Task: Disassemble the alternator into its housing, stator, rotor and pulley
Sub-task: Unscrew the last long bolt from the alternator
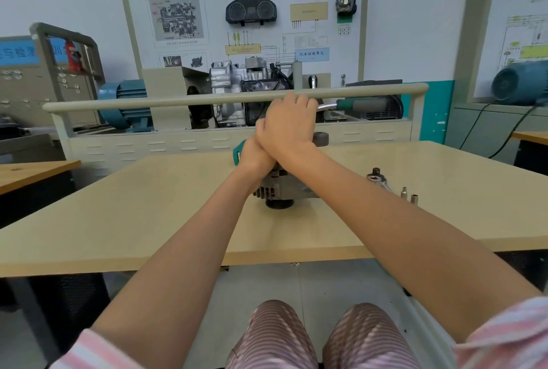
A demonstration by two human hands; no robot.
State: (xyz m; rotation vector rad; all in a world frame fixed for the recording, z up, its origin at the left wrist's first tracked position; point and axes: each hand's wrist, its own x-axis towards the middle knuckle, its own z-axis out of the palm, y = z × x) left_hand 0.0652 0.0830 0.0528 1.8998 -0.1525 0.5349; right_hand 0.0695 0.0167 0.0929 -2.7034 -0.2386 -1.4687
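The grey alternator (pixel 277 187) stands on the beige table (pixel 148 214), its dark pulley (pixel 278 204) facing me near the tabletop. My right hand (pixel 289 127) is closed over the head end of a ratchet wrench (pixel 358 104) on top of the alternator. The wrench's green and grey handle sticks out to the right. My left hand (pixel 256 156) sits just below and left of the right one, partly covered by it, and grips a teal-handled tool (pixel 237 155). A grey mounting lug (pixel 321 138) shows beside my right wrist. My hands hide the alternator's top.
Loose sockets and a metal wrench (pixel 377 177) lie on the table to the right, with two small sockets (pixel 409 195) beside them. Behind the table a training bench with a beige rail (pixel 178 101) carries a gearbox. The table's front edge (pixel 267 257) runs above my knees.
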